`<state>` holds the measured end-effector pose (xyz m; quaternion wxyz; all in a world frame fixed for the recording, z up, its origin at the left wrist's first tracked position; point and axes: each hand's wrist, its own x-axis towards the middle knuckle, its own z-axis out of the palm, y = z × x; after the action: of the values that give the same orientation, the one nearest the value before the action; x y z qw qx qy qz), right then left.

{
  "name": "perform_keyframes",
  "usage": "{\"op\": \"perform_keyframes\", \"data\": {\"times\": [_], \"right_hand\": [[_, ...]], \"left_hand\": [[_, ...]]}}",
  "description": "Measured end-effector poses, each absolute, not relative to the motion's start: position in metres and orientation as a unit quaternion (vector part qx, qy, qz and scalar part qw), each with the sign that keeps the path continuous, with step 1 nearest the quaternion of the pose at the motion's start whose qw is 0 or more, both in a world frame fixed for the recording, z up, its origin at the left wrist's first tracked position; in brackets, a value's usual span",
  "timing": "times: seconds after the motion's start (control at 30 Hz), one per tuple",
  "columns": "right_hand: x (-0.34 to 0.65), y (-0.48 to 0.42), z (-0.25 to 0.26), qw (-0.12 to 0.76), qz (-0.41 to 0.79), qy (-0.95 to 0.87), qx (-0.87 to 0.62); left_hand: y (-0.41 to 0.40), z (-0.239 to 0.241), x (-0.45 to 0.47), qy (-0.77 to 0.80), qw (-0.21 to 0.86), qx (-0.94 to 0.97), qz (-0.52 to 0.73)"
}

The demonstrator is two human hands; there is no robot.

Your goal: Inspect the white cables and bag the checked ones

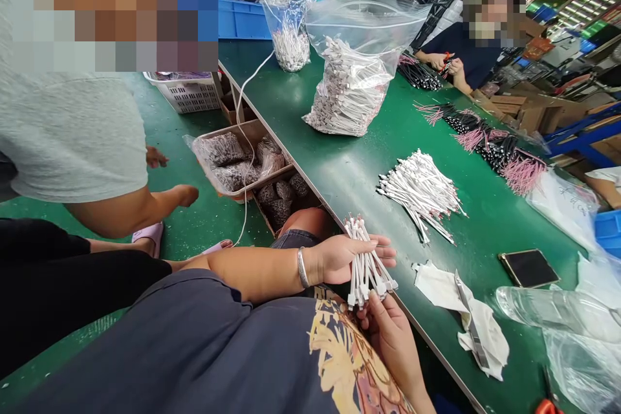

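A bunch of short white cables [361,259] with white plug ends lies across my left hand [344,257]. The thumb rests over the bunch, and the fingertips show beyond it. My right hand [388,326] is at the plug ends, with thumb and fingers closed on one or more of them; its fingers are partly hidden. Both hands are just off the edge of the green table [339,168]. On the table beyond them is a loose pile of similar white cables [422,191]. A large clear bag [354,87] full of white cables stands farther back.
Near my right side lie tweezers [470,317] on a white cloth [436,284], a phone [528,268], a plastic bottle [548,310] and orange-handled scissors [548,406]. Black cable bundles [485,142] line the far side, before a seated co-worker [466,45]. Another person [72,136] stands left.
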<state>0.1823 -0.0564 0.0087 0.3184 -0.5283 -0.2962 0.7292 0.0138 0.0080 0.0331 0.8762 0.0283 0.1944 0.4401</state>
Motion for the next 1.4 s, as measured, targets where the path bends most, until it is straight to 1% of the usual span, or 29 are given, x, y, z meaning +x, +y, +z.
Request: {"op": "perform_keyframes", "data": {"times": [1.4], "right_hand": [[0.1817, -0.0580, 0.0100, 0.320, 0.723, -0.288, -0.539]], "left_hand": [[0.0053, 0.0292, 0.0169, 0.174, 0.878, 0.034, 0.444]]}}
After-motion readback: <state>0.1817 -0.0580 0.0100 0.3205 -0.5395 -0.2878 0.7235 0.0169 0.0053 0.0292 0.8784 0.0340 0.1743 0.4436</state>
